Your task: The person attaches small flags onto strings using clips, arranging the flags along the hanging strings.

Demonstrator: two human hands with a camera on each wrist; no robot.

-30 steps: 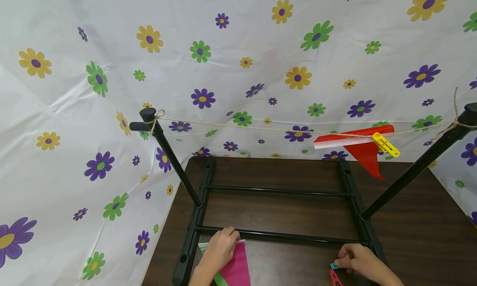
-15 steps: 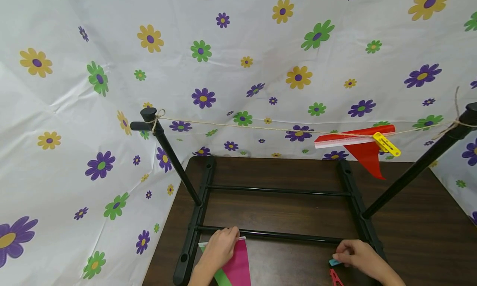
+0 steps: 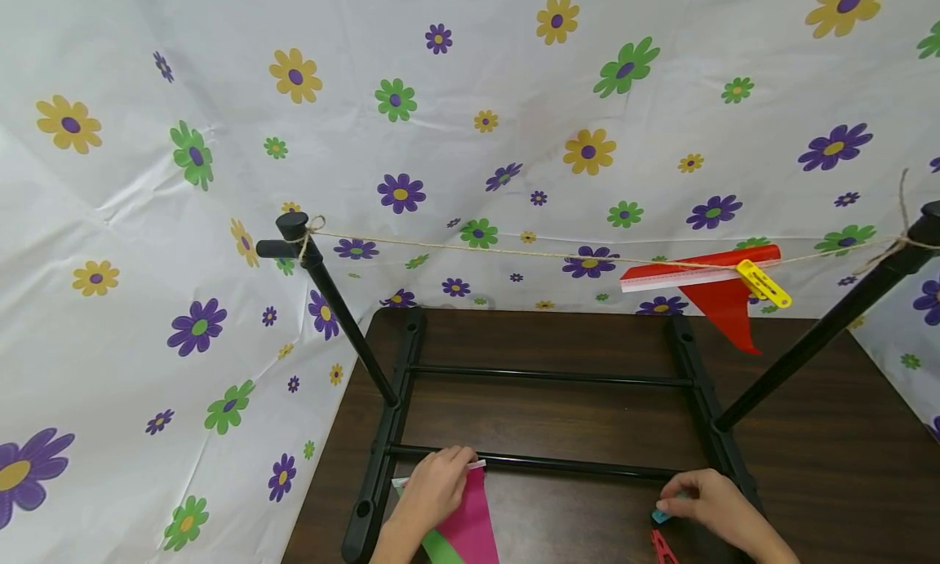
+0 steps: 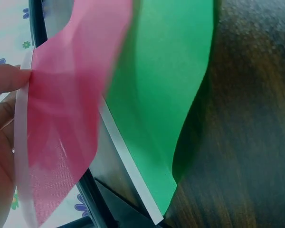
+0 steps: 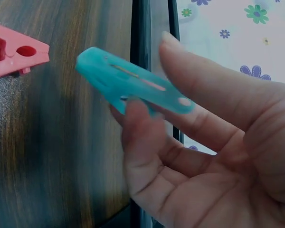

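Observation:
My left hand point(image 3: 433, 484) pinches a pink pennant point(image 4: 66, 104) by its white top band, at the stand's front bar. Beneath it lies a green pennant point(image 4: 156, 85), also with a white edge. My right hand point(image 3: 708, 503) holds a turquoise clothespin point(image 5: 133, 78) between thumb and fingers. A red clothespin point(image 5: 16, 50) lies on the table close by. On the string point(image 3: 455, 248) above, a red pennant point(image 3: 716, 307) hangs near the right post, its top folded over the string and clipped by a yellow clothespin point(image 3: 764, 284).
A black frame stand point(image 3: 543, 464) sits on the dark wooden table point(image 3: 551, 421). Its left post point(image 3: 345, 327) and right post point(image 3: 822, 339) carry the tied string. Behind hangs a white flowered cloth point(image 3: 352, 131).
The pink pennant's top edge has risen slightly in my left hand. My right hand has lifted the turquoise clothespin a little away from the red one and turned it.

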